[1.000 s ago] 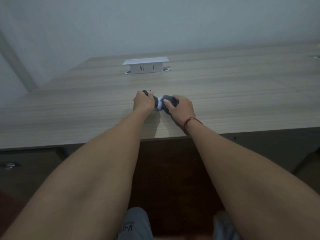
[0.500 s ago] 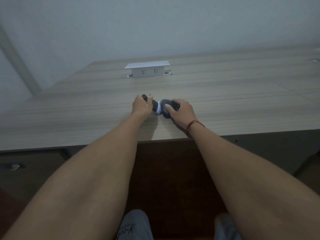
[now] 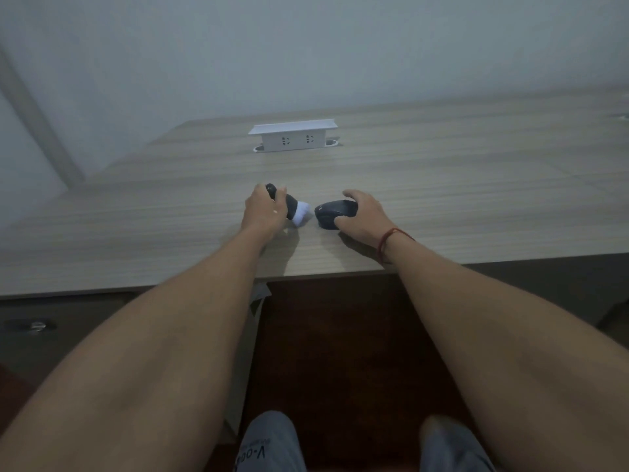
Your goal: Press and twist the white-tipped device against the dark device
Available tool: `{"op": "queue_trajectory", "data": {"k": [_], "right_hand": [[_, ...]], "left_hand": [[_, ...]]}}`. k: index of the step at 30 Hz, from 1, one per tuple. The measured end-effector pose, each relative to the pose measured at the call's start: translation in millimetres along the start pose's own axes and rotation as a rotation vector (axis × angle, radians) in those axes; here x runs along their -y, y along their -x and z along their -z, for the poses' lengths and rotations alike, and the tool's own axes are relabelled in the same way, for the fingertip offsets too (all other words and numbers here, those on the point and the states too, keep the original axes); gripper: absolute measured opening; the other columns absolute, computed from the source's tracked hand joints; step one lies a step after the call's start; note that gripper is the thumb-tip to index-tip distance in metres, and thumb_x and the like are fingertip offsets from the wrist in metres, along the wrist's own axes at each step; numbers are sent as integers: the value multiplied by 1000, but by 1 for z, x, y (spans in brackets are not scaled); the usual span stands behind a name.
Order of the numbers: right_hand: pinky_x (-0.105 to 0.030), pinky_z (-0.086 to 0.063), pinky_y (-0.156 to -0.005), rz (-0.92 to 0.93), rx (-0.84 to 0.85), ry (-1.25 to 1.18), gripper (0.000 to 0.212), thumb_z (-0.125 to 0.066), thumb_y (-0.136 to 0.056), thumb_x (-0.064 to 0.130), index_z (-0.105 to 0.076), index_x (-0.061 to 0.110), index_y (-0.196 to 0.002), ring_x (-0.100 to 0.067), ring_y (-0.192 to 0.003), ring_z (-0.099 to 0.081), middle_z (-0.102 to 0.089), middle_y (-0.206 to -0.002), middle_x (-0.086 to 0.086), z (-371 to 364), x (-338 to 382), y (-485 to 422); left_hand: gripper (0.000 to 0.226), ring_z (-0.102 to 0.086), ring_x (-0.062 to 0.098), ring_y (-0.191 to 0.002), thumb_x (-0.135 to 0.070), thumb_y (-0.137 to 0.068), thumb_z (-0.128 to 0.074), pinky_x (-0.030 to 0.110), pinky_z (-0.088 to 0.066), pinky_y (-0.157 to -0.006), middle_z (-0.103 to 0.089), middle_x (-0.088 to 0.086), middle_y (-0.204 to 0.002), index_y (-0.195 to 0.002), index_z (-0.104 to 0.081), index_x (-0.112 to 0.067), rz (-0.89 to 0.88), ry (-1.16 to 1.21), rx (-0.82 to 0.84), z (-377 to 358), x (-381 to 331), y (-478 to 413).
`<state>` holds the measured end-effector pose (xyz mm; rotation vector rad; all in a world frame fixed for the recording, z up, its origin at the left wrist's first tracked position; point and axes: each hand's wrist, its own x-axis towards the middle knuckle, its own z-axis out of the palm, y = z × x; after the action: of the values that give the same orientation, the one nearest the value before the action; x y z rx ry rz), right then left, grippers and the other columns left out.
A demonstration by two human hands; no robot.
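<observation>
Brush and mouse, one per hand.
Left hand [image 3: 263,212] grips brush [image 3: 289,207], bristles pointing right toward mouse [image 3: 335,214]; right hand [image 3: 364,214] holds it, just apart.

Both forearms reached toward twelve o'clock. The left hand [image 3: 262,212] was curled in a grip, knuckles up; the right hand [image 3: 366,214], at its three o'clock, cupped palm-down, fingers bent.

You've got a matt, wood-grain desk [image 3: 442,199] with a laminate look under a dark, smooth plastic mouse [image 3: 335,212]. Your brush [image 3: 289,207] has a dark matt handle and soft white bristles. The socket box [image 3: 292,136] looks like smooth white plastic.
</observation>
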<state>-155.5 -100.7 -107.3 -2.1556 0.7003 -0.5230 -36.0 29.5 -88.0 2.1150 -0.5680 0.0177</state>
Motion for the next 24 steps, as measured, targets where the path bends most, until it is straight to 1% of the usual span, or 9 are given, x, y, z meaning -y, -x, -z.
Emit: {"op": "queue_trajectory", "data": {"k": [2,4,7,10,12,14,17,21,24], "right_hand": [[-50,-46,-102,-62,-22,-146,78,-61,-67,31,-39,25,-142,-29,-127,-46,-41,-143,-8,1,1,0],[-51,-47,-99,-83,-109,-194,77,-57,-65,45,-42,28,-139,-27,-124,-47,-42,-141,-6,1,-1,0],[-44,-43,-99,-49,-286,86,59,-51,-82,55,-50,22,-132,-22,-120,-46,-49,-131,-4,0,-8,1],[-43,-46,-96,-26,-301,193,61,-50,-79,64,-56,22,-124,-21,-112,-50,-55,-121,-2,-6,-12,-1],[-43,-47,-96,-23,-260,137,53,-54,-83,55,-58,21,-123,-21,-112,-53,-58,-119,-3,-7,-12,-5],[-42,-45,-101,-10,-236,5,44,-54,-87,40,-59,17,-125,-23,-116,-54,-59,-125,-6,-6,-10,-9],[-32,-39,-104,20,-199,-58,38,-48,-93,21,-59,9,-128,-24,-123,-52,-58,-132,-10,-6,-8,-15],[-22,-36,-92,67,-169,-54,32,-44,-98,15,-62,3,-122,-24,-118,-55,-62,-125,-13,-5,-6,-17],[-21,-35,-85,66,-177,-44,31,-44,-99,20,-63,5,-117,-24,-112,-56,-63,-120,-13,-8,-7,-20]], "left_hand": [[42,-57,34,-109,-37,-100,-41,37,-44,-84,-58,20,-120,-120,-50,0,-13,-8,-17,-3,-3,0],[43,-57,35,-110,-37,-100,-40,39,-45,-85,-57,21,-121,-121,-49,0,-17,-5,-24,-7,-5,0],[43,-57,34,-109,-37,-101,-40,37,-44,-82,-57,20,-121,-122,-47,0,-30,-1,-25,-12,-6,1],[41,-58,32,-106,-39,-100,-40,40,-48,-86,-58,19,-118,-119,-48,-3,-27,18,-16,-15,-3,1],[40,-58,32,-102,-40,-99,-41,42,-49,-85,-58,18,-116,-115,-49,-4,-22,41,-15,-16,0,0],[40,-55,27,-92,-40,-99,-42,37,-46,-78,-57,15,-110,-113,-50,-3,-41,46,-17,-15,1,-2],[41,-52,23,-90,-39,-100,-41,32,-40,-75,-53,10,-101,-113,-51,-1,-74,81,-73,-9,-6,-3],[41,-56,24,-94,-37,-100,-43,32,-45,-78,-60,14,-110,-117,-53,-1,-55,195,-65,-10,-23,-9],[41,-60,34,-105,-34,-98,-46,38,-48,-87,-60,21,-121,-120,-52,1,-46,9,20,-16,-26,-10]]}}
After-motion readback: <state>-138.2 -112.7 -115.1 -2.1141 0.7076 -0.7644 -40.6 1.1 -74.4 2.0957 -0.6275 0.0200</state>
